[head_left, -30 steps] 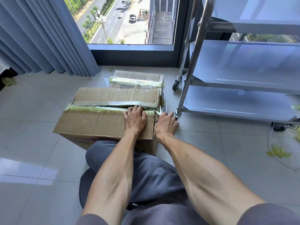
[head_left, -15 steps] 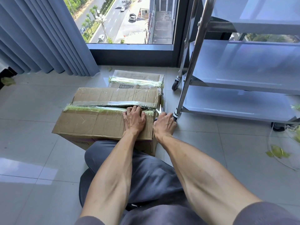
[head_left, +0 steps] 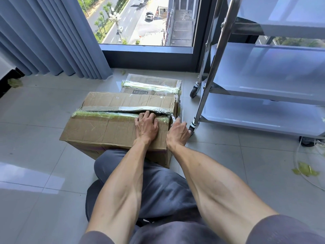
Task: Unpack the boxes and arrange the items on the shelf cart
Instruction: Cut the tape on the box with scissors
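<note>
Near cardboard box [head_left: 112,125] on the floor tiles [head_left: 35,138], right in front of the person's knees [head_left: 158,182], top seam tape [head_left: 123,111] split and gaping at its right end. Since a second ago the gap looks wider: left hand [head_left: 146,125] has dug its curled fingertips further over the near flap edge into the opening, gripping that flap. Right hand [head_left: 177,132] has slid off the box's right end corner and sits just beside it, fingers loosely bent toward the torn tape end; can't tell if it pinches tape or holds nothing. Box barely shifted. Means: seal is breaking, flaps not yet folded back, nothing unpacked. Second taped box [head_left: 153,85] behind it, touching, sealed. Shelf cart [head_left: 263,110] to the right, caster [head_left: 192,128] close by right hand. Curtain [head_left: 44,36] left, window [head_left: 140,20] beyond
</note>
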A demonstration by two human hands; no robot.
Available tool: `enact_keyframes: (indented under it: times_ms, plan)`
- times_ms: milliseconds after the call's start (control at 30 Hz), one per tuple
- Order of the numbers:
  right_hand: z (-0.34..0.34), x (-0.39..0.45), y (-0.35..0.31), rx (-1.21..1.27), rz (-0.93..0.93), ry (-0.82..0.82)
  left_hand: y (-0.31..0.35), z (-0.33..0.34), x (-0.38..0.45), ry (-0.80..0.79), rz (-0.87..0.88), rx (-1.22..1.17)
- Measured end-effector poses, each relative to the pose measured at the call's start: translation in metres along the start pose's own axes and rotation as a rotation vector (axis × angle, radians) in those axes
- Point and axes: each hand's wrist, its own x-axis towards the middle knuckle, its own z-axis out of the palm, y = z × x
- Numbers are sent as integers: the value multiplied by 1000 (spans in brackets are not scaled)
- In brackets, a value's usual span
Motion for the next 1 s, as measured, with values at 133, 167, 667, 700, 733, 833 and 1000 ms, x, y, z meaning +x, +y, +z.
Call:
enact_keyframes:
  times_ms: [133,167,667,700,733,833,1000]
  plan:
    - [3,1,-1,172,164,67,-8,-3,-4,-15,42,-35]
    - [3,1,1,242,230,91,-8,-4,-5,-13,49,-28]
    - [22,-1,-50,239,-71,58,-51,-49,18,279,-516,-263]
    - [28,-5,-54,226,-111,59,-60,-47,16,270,-484,-193]
    - [33,-8,-58,217,-139,60,-68,-46,15,252,-454,-141]
    - [47,-12,-67,176,-206,33,-87,-44,10,191,-431,-16]
    - [67,-19,-78,128,-258,-61,-119,-47,5,146,-440,13]
